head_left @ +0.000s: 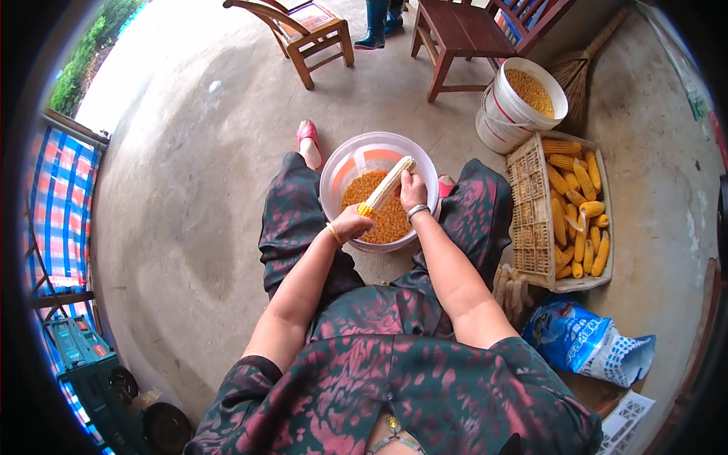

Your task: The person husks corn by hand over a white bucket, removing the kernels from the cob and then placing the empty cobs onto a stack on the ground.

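Observation:
A mostly stripped corn cob (390,183) slants over a white plastic bucket (424,152) between the knees. My left hand (354,223) grips its lower end, where yellow kernels remain. Near the pale upper end, my right hand (412,190) holds the cob with thumb and fingers. Loose corn kernels (387,227) cover the bucket's bottom. To the right, a plastic crate (532,216) lies tilted with several yellow corn ears (580,182) in it.
Behind the crate stands a white pail (500,125) of kernels. Bare cobs (509,293) and a blue-and-white bag (580,335) lie at right. A wooden chair (315,34), a dark red chair (466,31), a broom (574,79) and a person's rubber boots (372,25) are farther ahead.

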Available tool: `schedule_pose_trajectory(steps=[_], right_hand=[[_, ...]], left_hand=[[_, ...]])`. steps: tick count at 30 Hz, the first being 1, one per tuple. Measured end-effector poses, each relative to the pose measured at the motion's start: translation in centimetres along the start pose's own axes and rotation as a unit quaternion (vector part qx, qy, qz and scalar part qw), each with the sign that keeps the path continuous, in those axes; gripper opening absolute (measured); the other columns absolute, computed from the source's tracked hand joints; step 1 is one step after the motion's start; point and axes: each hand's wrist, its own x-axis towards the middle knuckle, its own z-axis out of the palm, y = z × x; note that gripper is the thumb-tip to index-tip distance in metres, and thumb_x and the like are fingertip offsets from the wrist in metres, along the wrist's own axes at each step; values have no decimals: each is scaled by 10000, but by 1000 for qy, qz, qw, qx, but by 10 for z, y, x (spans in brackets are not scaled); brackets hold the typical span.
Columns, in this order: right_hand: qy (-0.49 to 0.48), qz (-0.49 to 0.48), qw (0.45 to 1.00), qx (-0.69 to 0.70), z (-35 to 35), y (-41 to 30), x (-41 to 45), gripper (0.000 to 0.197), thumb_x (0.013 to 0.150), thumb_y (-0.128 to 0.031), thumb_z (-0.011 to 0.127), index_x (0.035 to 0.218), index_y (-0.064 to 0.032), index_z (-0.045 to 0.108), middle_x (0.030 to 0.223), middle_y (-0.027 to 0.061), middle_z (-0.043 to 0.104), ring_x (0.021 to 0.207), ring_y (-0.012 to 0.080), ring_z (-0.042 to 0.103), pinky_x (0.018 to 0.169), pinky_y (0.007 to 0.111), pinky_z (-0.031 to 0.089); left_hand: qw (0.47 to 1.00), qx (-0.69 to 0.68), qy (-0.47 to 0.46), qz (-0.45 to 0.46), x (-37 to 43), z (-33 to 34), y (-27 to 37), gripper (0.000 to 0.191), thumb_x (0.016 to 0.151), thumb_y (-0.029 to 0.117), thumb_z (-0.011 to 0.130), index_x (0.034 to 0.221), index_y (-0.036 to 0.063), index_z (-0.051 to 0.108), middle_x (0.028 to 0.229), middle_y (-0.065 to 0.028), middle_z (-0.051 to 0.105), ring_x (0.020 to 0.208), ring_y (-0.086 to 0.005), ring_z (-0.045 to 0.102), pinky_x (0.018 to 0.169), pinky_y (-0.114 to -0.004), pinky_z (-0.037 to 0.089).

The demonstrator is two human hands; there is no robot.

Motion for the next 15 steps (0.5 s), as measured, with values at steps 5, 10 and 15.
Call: schedule_pose_trajectory(steps=[5, 10, 15], right_hand=[[11, 0, 1000, 3, -4, 1, 2, 305, 794, -268, 413, 790, 6, 547, 758, 240, 564, 776, 396, 540, 682, 442, 418], [45, -85, 987, -131, -3, -21, -16, 195, 749, -152, 399, 796, -8, 523, 757, 177, 593, 715, 311, 582, 670, 389, 449], [-119, 67, 981, 137, 6, -25, -25, 155, 758, -42, 384, 801, -7, 529, 661, 78, 581, 553, 173, 575, 496, 284, 472]], left_hand=[[1000, 4, 22, 8, -2, 11, 7, 190, 623, 30, 577, 765, 72, 458, 484, 11, 401, 324, -71, 318, 312, -210, 230], [998, -66, 12, 4, -5, 2, 7, 232, 613, 32, 586, 800, 72, 455, 520, 2, 417, 351, -79, 338, 321, -214, 234], [997, -79, 24, 7, -2, -9, -9, 216, 616, 56, 585, 790, 82, 459, 520, 5, 415, 352, -88, 339, 324, -212, 239]])
